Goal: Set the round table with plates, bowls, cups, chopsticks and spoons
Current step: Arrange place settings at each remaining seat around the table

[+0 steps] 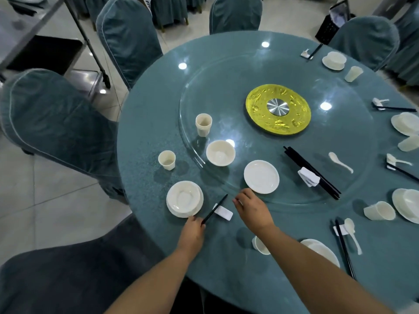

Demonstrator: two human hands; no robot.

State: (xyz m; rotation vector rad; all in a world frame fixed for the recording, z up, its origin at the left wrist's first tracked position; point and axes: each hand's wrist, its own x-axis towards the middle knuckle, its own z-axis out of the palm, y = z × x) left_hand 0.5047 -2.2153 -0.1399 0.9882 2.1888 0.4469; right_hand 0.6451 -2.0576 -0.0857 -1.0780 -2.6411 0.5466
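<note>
Teal cloth under glass covers the round counter (pixel 226 257), and both hands reach over its near edge. The left hand (pixel 192 230) pinches the near end of a pair of black chopsticks (pixel 215 208), whose far end lies across a white chopstick rest (pixel 223 213) just right of the hand. Just beyond the left hand sits a white bowl on a plate (pixel 184 198), and farther out stands a cream cup (pixel 167 160). The right hand (pixel 251 209) hovers palm down with curled fingers beside the rest; whether it holds anything I cannot tell. Just beyond the right hand, on the glass turntable (pixel 317 193), lie a lone plate (pixel 261 176), a lone bowl (pixel 220 152) and a second cup (pixel 203 124). Right of that hand, on the turntable, a bundle of spare chopsticks (pixel 311 172) lies with a folded white cloth (pixel 308 177) over it, and a white spoon (pixel 340 162) lies past them. Under the right forearm stands another cup (pixel 260 245). Finished settings follow the rim off to the right. Teal-covered chairs (pixel 127 39) ring the far side.
</note>
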